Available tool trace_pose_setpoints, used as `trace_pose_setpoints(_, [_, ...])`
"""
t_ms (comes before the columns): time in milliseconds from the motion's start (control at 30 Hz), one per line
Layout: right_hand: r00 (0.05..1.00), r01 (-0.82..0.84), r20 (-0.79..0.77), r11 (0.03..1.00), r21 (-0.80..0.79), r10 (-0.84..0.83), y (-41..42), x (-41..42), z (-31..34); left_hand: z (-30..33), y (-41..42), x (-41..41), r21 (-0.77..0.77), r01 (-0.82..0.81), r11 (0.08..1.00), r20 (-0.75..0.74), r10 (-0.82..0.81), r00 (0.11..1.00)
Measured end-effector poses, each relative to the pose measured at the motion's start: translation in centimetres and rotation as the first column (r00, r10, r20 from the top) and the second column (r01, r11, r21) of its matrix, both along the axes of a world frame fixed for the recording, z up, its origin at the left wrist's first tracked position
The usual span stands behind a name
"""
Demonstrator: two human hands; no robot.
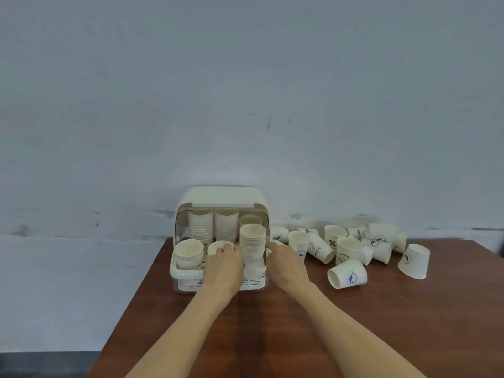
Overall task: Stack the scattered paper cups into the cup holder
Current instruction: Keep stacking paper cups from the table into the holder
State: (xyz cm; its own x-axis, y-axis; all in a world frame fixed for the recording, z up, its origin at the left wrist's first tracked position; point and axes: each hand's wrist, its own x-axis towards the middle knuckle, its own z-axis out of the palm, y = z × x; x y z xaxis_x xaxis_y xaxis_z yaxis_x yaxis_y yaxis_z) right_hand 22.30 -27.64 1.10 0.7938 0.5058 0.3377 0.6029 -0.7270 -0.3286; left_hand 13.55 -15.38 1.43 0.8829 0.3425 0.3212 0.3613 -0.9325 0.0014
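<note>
While the cup holder (218, 236) sits at the worktop's (272, 323) 12 o'clock edge, the left hand (225, 266) apparently pinches a cup (219, 248) inside it; the right hand (286, 264) rests relaxed beside a stack (252, 248). Scattered cups (354, 249) lie at 3 o'clock.
</note>
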Motion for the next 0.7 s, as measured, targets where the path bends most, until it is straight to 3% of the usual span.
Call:
trace_pose_setpoints(267, [0.980,0.152,-0.121,0.987,-0.049,-0.157,-5.1,3.5,-1.1,-1.1,-5.7,3.5,-0.033,0.178,0.984,-0.058,-0.179,0.982])
trace_pose_setpoints(700, [0.982,0.159,-0.065,0.957,-0.242,-0.179,-3.6,10.4,-3.1,-3.1,-6.5,8.4,0.049,0.274,0.960,-0.173,-0.262,0.949])
